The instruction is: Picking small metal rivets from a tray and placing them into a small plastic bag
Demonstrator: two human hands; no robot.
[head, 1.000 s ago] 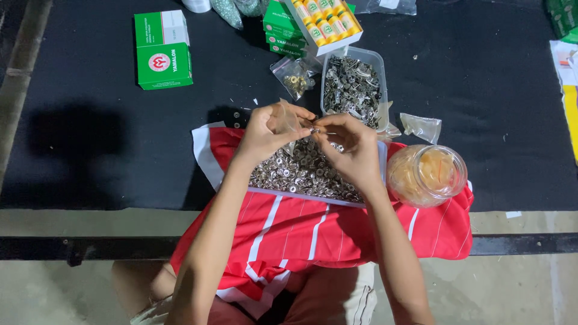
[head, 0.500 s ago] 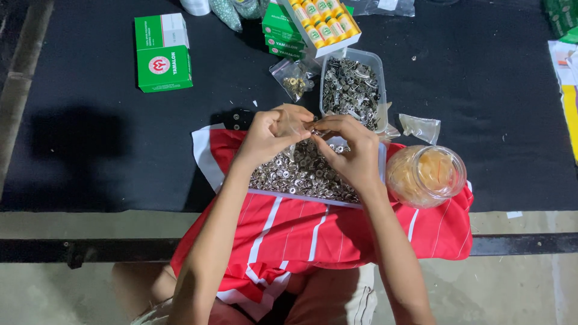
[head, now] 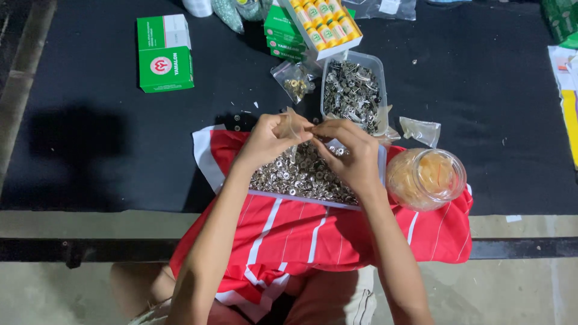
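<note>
Both hands, left hand [head: 271,135] and right hand [head: 352,150], are pinching a small clear bag [head: 293,125] in a closed grip above the tray of metal fasteners [head: 301,177], which is remaining largely full.

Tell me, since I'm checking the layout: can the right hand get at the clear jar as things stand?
Probably yes. The clear jar stands just beside the right hand on the red cloth, with nothing between them; the hand's fingers are busy with a small clear bag.
</note>
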